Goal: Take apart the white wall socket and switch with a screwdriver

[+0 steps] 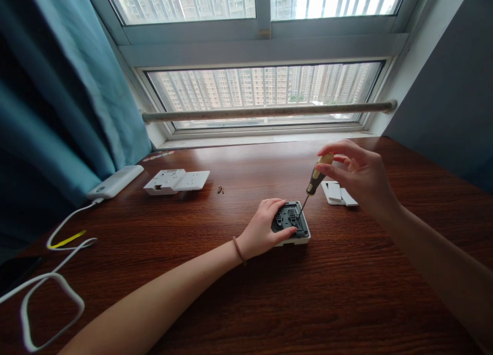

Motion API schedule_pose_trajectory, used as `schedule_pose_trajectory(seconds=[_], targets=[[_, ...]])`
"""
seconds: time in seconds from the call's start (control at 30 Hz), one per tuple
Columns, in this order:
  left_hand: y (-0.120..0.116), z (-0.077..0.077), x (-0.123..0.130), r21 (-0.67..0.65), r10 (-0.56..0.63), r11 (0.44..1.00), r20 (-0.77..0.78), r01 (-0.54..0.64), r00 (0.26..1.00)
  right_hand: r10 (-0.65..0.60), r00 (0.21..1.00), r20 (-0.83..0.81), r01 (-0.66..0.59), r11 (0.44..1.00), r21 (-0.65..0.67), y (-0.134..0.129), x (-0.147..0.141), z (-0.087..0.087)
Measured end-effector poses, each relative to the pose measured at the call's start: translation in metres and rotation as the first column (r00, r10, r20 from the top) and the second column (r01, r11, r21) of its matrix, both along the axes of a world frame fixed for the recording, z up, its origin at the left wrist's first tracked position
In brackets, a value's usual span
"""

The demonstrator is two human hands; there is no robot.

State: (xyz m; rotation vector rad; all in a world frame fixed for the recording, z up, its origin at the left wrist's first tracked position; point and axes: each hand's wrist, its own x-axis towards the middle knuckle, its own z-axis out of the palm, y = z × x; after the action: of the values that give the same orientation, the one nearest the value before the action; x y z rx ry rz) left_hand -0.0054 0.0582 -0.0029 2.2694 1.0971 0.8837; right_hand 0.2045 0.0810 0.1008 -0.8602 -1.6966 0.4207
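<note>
A wall switch (pixel 303 226) with a white edge and a dark grey inner face lies on the wooden table. My left hand (pixel 265 224) grips it from the left, thumb along the near side and fingers over the far side. Above it, my right hand (pixel 356 170) pinches the handle of a screwdriver (pixel 316 179) between thumb and fingers. The shaft slants down to the left, and its tip meets the dark face. Whether the tip sits in a screw is too small to tell. White switch covers (pixel 339 193) lie beyond, partly behind my right hand.
A white socket box with its plate (pixel 173 182) lies at the back left, with several small screws (pixel 220 189) beside it. Further left are a white power bank (pixel 115 182), a looped white cable (pixel 54 275) and a dark phone-like object (pixel 19 267). A window rail (pixel 269 112) crosses behind the table.
</note>
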Motion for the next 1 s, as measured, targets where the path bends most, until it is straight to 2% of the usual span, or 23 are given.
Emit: schedule_pose_trajectory(seconds=[0.2, 0.43, 0.63, 0.83, 0.9, 1.0], targets=[[-0.0002, 0.0, 0.0001, 0.001, -0.001, 1.0, 0.012, 0.001, 1.0, 0.15, 0.988, -0.026, -0.152, 0.981, -0.118, -0.0047, -0.0025, 0.0051], [-0.0006, 0.0016, 0.0007, 0.003, 0.002, 1.0, 0.013, -0.002, 1.0, 0.036, 0.999, -0.023, -0.037, 0.998, -0.052, -0.0036, -0.0035, -0.0002], [-0.0005, 0.0007, 0.0006, 0.006, 0.001, 1.0, 0.024, -0.002, 1.0, 0.128, 0.991, -0.032, -0.131, 0.985, -0.112, -0.0083, -0.0032, 0.0055], [-0.0006, 0.001, 0.0001, 0.002, 0.0, 1.0, 0.011, 0.0, 1.0, -0.004, 0.999, -0.034, 0.002, 0.998, -0.059, -0.004, -0.003, -0.0014], [-0.0006, 0.001, 0.0001, 0.001, -0.001, 1.0, 0.014, 0.001, 1.0, 0.017, 0.999, -0.041, -0.02, 0.997, -0.073, -0.0035, -0.0027, -0.001], [-0.0007, 0.0011, 0.0002, 0.002, -0.002, 1.0, 0.017, 0.002, 1.0, 0.132, 0.99, -0.043, -0.136, 0.985, -0.103, -0.0057, -0.0036, 0.003]])
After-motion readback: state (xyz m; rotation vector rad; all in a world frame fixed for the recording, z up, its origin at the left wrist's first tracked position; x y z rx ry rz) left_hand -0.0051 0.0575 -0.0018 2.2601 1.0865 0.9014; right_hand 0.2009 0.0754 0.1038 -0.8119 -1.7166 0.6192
